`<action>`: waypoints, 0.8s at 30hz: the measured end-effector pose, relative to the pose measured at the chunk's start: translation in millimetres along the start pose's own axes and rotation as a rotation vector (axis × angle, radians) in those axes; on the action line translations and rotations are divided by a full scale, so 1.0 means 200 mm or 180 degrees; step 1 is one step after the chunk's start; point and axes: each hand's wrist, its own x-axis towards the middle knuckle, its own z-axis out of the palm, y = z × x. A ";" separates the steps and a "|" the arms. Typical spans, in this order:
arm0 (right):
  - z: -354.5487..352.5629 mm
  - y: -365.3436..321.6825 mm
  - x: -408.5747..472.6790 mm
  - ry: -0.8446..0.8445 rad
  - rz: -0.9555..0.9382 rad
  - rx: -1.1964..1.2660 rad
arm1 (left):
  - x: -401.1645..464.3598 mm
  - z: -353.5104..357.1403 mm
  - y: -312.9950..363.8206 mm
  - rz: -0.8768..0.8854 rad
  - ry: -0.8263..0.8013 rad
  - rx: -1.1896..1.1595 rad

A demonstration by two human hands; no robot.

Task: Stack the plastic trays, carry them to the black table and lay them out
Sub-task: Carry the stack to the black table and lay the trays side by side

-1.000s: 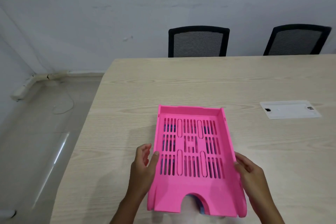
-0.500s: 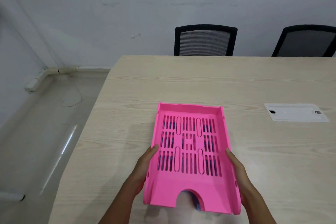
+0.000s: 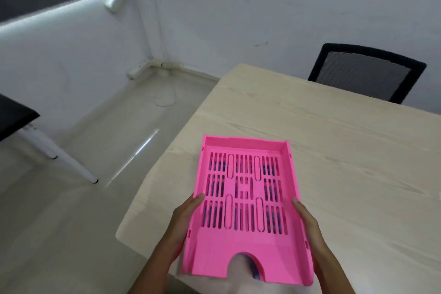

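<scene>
A pink slotted plastic tray (image 3: 245,243) tops a stack; a blue tray (image 3: 254,270) beneath shows through the slots and the front cut-out. My left hand (image 3: 183,219) grips the stack's left side and my right hand (image 3: 307,222) grips its right side, thumbs on the rim. The stack is held over the near left corner of the light wooden table (image 3: 346,150). A corner of the black table (image 3: 14,117) with white legs shows at the far left.
A black mesh chair (image 3: 365,71) stands behind the wooden table. Pale floor (image 3: 95,198) lies between the two tables. White walls with a pipe (image 3: 143,69) along the skirting close the corner.
The view has swung left, bringing the black table into sight. Both hands now hold the stack by its sides and it has shifted toward the wooden table's left corner.
</scene>
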 end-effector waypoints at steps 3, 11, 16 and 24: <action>0.26 -0.01 0.04 -0.0279 0.0022 -0.0198 | -0.04 -0.23 0.02 0.0060 0.0280 -0.0193; 1.24 -0.07 0.09 -0.1150 0.0149 -0.0607 | -0.25 -1.09 0.13 0.0263 0.1114 -0.0759; 1.93 -0.08 0.10 -0.1850 0.0135 -0.0738 | -0.47 -1.63 0.20 0.0500 0.1739 -0.0999; 2.86 0.01 0.02 -0.2849 0.0178 -0.0963 | -0.81 -2.27 0.17 0.0749 0.2654 -0.1522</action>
